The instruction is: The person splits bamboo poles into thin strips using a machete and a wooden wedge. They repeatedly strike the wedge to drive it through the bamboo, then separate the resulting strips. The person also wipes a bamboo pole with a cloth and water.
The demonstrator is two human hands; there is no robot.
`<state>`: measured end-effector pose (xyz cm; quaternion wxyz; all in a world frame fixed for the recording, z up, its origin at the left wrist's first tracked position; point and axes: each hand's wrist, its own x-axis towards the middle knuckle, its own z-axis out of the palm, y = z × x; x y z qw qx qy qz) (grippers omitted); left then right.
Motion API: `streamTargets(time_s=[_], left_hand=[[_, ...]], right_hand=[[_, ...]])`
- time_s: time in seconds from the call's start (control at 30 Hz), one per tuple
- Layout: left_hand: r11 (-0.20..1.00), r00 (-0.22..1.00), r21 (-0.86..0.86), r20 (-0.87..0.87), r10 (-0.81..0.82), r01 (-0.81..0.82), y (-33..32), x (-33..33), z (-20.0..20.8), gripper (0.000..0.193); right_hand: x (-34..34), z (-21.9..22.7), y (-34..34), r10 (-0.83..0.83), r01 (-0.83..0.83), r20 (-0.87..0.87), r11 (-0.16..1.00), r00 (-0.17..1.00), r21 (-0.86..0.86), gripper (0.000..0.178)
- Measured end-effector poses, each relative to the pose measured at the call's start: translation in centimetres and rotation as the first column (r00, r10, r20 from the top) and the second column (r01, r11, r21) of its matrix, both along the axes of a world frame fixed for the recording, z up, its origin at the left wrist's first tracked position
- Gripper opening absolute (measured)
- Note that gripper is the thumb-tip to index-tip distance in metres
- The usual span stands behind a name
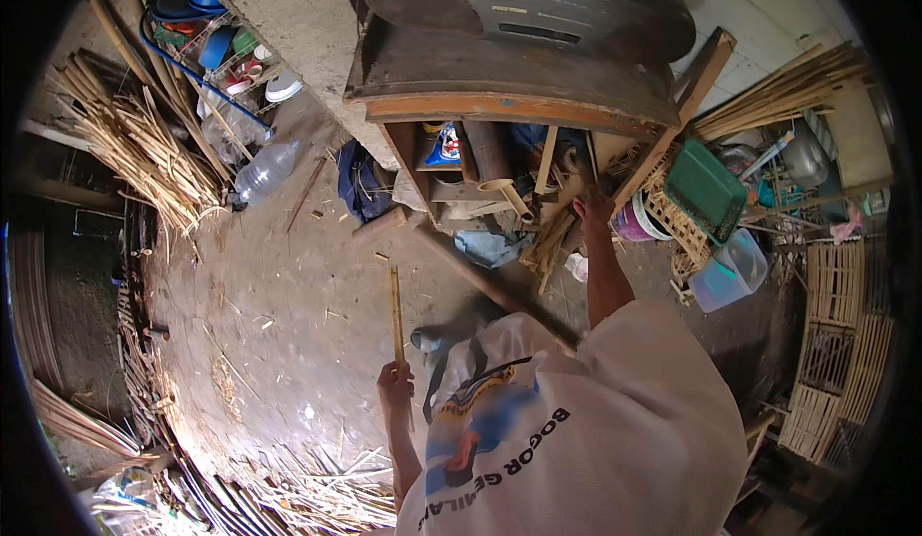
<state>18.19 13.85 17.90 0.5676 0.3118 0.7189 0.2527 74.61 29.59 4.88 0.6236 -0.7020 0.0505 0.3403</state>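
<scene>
My left hand (396, 382) is closed around a flat bamboo strip (395, 310), which stands up from the fist above the floor. My right hand (594, 207) reaches to the right end of the shelf under a wooden cabinet (519, 110). Its fingers look closed at the lower end of something thin and dark, which I cannot make out in the shadow. Close to that hand on the shelf are a thick bamboo tube (488, 157) and a light wooden slat (546, 159). Split bamboo pieces (551, 240) lean below it.
A large dark radio (538, 3) tops the cabinet. To the right are a green tray (706, 190) and a clear plastic tub (730, 269). Bamboo bundles (144, 152) and a plastic bottle (266, 173) lie left. A wooden beam (480, 275) crosses the floor; shavings litter it.
</scene>
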Motion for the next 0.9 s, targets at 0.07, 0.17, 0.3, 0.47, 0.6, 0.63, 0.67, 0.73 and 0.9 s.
streamTargets(time_s=[0.07,0.17,0.3,0.47,0.6,0.63,0.67,0.73,0.9], left_hand=[[0.999,0.999,0.019,0.01,-0.051,0.051,1.1,0.5,0.1,0.026],[0.995,0.996,0.032,0.0,-0.093,0.093,2.1,1.2,0.4,0.025],[0.991,0.992,0.045,-0.009,-0.128,0.128,3.6,2.3,1.0,0.024],[0.99,0.991,0.054,0.025,-0.129,0.127,3.7,2.4,0.7,0.023],[0.985,0.985,0.05,0.037,-0.167,0.165,3.9,2.8,0.4,0.025],[0.983,0.983,0.051,0.04,-0.177,0.175,3.9,2.8,0.3,0.026],[0.981,0.982,0.049,0.034,-0.187,0.186,3.9,2.8,0.3,0.026],[0.976,0.977,0.049,0.024,-0.213,0.212,4.3,3.1,0.4,0.026],[0.977,0.978,0.052,0.025,-0.209,0.207,4.3,3.6,0.1,0.026]], right_hand=[[-0.1,0.1,-0.5,-0.035,0.039,-0.056,0.996,0.998,0.075,0.034],[-1.7,0.5,-2.0,0.039,0.01,-0.231,0.979,0.972,0.205,0.032],[-6.2,2.1,-7.1,0.125,0.006,-0.329,0.928,0.936,0.372,0.03],[-10.9,1.8,-14.3,0.273,-0.147,-0.222,0.877,0.936,0.457,0.026],[-12.7,4.9,-18.2,0.299,-0.142,-0.303,0.883,0.905,0.447,0.029],[-12.6,5.2,-19.2,0.323,-0.157,-0.32,0.879,0.891,0.45,0.034],[-12.6,5.7,-20.1,0.348,-0.173,-0.338,0.875,0.874,0.453,0.038],[-12.4,8.1,-21.9,0.358,-0.119,-0.436,0.866,0.825,0.486,0.036],[-11.4,10.9,-25.2,0.432,-0.103,-0.56,0.846,0.707,0.523,0.034]])
